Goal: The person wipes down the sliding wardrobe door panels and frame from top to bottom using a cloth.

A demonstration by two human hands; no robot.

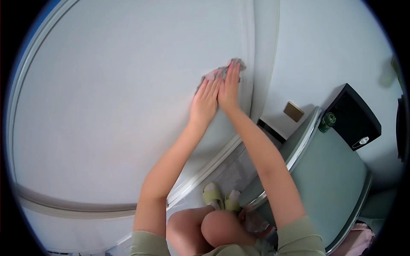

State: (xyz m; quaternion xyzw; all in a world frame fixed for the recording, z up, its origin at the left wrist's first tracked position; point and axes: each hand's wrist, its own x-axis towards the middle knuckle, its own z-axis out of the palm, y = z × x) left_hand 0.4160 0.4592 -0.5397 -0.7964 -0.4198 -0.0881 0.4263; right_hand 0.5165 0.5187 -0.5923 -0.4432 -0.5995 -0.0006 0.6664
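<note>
A grey and pink cloth (213, 75) lies pressed against a large white panel (119, 98). My left hand (205, 102) holds the cloth's lower left part, fingers straight and close together. Just to the right, my right hand (229, 89) presses the cloth's upper right part the same way, near the panel's right-hand frame. The two hands touch side by side. Crumpled cloth edges show beyond the fingertips; the rest is hidden under the hands.
On the right stands a glass table (329, 175) with a metal rim. It bears a green can (327, 122) and a black box (354, 117). A gold-coloured plate (294, 111) is on the wall. Below are my knees and green slippers (212, 194); a pink item (356, 241) lies lower right.
</note>
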